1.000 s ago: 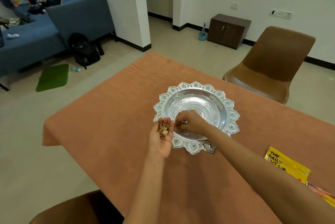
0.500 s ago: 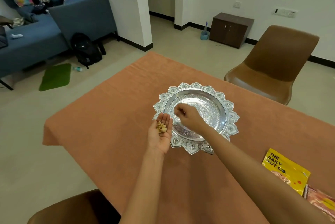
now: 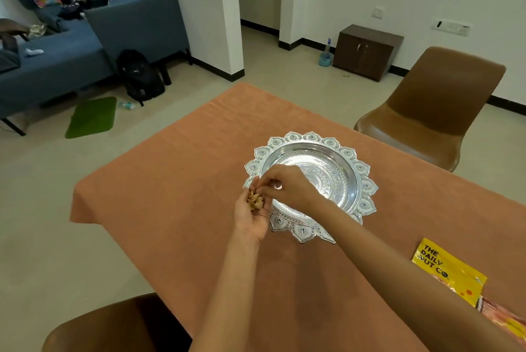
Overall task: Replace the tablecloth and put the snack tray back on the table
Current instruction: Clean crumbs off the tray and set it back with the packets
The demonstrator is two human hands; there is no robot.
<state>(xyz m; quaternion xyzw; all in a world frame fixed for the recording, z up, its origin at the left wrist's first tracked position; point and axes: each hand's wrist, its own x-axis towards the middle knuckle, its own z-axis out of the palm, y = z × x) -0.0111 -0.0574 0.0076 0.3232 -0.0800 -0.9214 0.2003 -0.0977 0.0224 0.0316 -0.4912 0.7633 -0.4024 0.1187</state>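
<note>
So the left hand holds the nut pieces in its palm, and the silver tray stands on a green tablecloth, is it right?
Not quite. The head view shows the silver tray on an orange tablecloth, not a green one. The rest is right: the left hand holds the nut pieces in its palm.

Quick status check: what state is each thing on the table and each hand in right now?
Orange tablecloth: spread over the table.
Ornate silver tray: upright on the cloth, bowl looks empty.
Left hand: palm up, cupping tan nut pieces.
Right hand: fingertips pinched at the pieces.
Yellow snack packet: lying flat.
</note>
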